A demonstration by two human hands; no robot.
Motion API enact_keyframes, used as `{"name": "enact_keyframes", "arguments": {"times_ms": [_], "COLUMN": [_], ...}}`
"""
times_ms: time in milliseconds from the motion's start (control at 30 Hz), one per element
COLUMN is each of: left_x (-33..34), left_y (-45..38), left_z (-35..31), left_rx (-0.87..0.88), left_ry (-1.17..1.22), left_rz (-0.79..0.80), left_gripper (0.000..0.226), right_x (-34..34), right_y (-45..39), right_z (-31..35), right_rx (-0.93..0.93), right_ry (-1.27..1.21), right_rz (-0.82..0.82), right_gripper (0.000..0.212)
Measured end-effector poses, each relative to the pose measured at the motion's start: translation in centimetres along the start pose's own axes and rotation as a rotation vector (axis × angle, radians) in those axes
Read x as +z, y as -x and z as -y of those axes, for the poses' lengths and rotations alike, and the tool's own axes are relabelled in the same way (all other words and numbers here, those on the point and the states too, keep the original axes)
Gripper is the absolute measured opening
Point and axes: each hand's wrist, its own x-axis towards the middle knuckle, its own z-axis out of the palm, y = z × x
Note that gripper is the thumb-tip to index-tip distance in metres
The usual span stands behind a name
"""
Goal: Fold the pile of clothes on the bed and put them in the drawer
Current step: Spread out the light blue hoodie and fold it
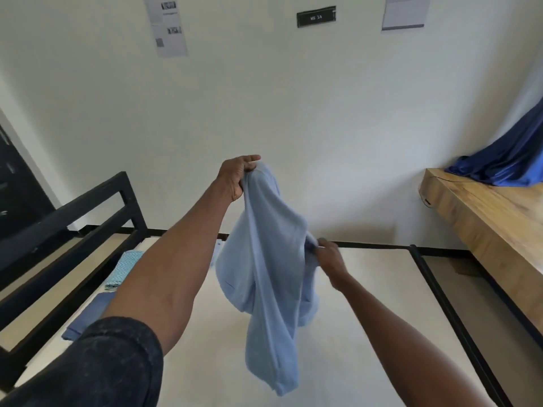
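A light blue garment (264, 277) hangs in the air over the cream bed (367, 304), crumpled and drooping. My left hand (236, 179) grips its top edge, raised high. Lower and to the right, my right hand (329, 257) pinches a side edge of the same garment. On the bed at the left lie a folded teal zigzag-patterned cloth (123, 268) and a folded dark blue cloth (88, 315), partly hidden by my left arm. No drawer is in view.
The black metal bed frame (88, 218) runs along the left and its rail (440, 295) along the right. A wooden bench (484, 224) stands at the right with a shiny blue fabric (505, 160) draped on it. A white wall lies ahead.
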Motion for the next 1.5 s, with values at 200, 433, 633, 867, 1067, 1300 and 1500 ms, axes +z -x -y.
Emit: {"name": "enact_keyframes", "arguments": {"times_ms": [200,433,633,867,1067,1300,1500], "left_x": [-6.9,-0.2,-1.0,3.1,4.1,2.2,0.5], "left_y": [-0.3,3.6,4.1,5.7,6.4,4.6,3.2], "left_z": [1.7,5.8,11.7,13.2,15.3,13.8,9.4], "left_rx": [-0.305,0.016,0.19,0.274,0.473,0.4,0.513], "left_ry": [-1.094,-1.141,-1.22,-1.025,-1.266,-1.132,-1.163], "left_rz": [-0.226,0.445,0.047,0.088,-0.166,-0.157,0.074], "left_gripper": [0.013,0.055,0.017,0.049,0.021,0.022,0.021], "right_x": [0.6,2.7,1.0,-0.5,-1.2,-4.1,-5.3], "right_y": [-1.9,-3.0,-3.5,-3.2,-3.3,-4.1,-5.2], "right_z": [7.4,11.4,12.9,12.1,12.3,13.3,12.0], "right_rx": [-0.275,-0.415,-0.414,-0.331,-0.29,-0.263,-0.183], "right_ry": [0.135,0.448,0.525,0.674,0.783,0.638,1.046], "right_rz": [-0.04,0.14,-0.013,-0.138,-0.118,0.276,0.546], "right_gripper": [0.011,0.017,0.011,0.024,0.019,0.007,0.028]}}
